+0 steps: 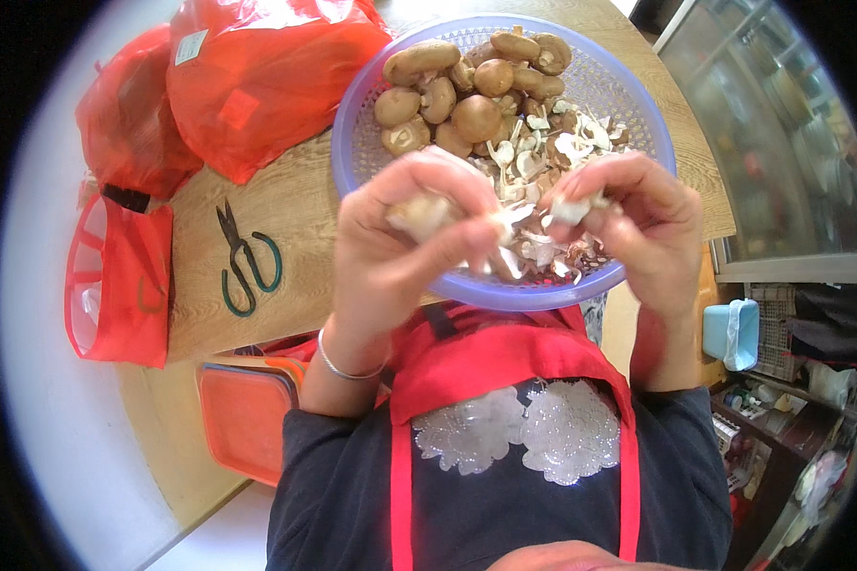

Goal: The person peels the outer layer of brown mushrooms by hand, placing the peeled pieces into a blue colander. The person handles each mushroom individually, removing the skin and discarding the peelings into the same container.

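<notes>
Over the near side of a purple plastic basket (343,135), my left hand (414,235) is closed around pale mushroom pieces (421,216), blurred by motion. A white shred pokes out between its thumb and forefinger. My right hand (632,207) pinches another whitish mushroom piece (575,208), a short gap away from the left fingers. Whole brown shiitake mushrooms (476,118) are heaped at the basket's far left. Torn white and brown mushroom shreds (539,250) lie beneath my hands and toward the basket's right side.
Scissors with dark green handles (246,268) rest on the wooden table (293,193), left of the basket. Red plastic bags (264,78) bulge at the back left, with a red bag-like container (136,285) nearer. Orange trays (246,421) stand below the table; a blue bin (730,333) is at right.
</notes>
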A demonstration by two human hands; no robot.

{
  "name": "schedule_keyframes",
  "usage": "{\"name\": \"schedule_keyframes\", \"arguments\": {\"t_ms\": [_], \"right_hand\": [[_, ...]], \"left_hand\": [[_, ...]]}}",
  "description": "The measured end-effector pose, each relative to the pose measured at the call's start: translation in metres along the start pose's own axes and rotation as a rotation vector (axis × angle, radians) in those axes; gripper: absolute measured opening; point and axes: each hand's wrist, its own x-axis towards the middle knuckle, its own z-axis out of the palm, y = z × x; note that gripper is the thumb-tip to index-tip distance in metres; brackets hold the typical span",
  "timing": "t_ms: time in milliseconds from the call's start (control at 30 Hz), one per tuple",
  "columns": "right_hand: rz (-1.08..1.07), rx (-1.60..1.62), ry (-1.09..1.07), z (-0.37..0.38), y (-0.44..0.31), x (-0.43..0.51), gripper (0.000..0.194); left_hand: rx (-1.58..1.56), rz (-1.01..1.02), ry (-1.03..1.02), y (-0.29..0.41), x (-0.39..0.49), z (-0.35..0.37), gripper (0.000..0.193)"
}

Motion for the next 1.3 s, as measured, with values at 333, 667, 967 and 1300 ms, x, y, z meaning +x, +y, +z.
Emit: {"name": "schedule_keyframes", "arguments": {"t_ms": [333,667,967,1300], "right_hand": [[-0.232,-0.613,-0.108,-0.003,-0.003,0.001,0.033],[-0.153,-0.012,-0.129,0.006,0.013,0.0,0.029],[-0.115,0.214,-0.214,-0.009,0.015,0.008,0.029],[0.129,0.302,-0.175,-0.004,0.003,0.0,0.022]], "left_hand": [[0.711,0.055,-0.081,-0.001,0.005,0.016,0.068],[0.341,0.103,-0.078,-0.002,-0.003,0.002,0.041],[-0.335,0.049,-0.077,-0.011,-0.008,0.003,0.041],[-0.453,-0.085,-0.124,-0.013,-0.006,0.01,0.022]]}}
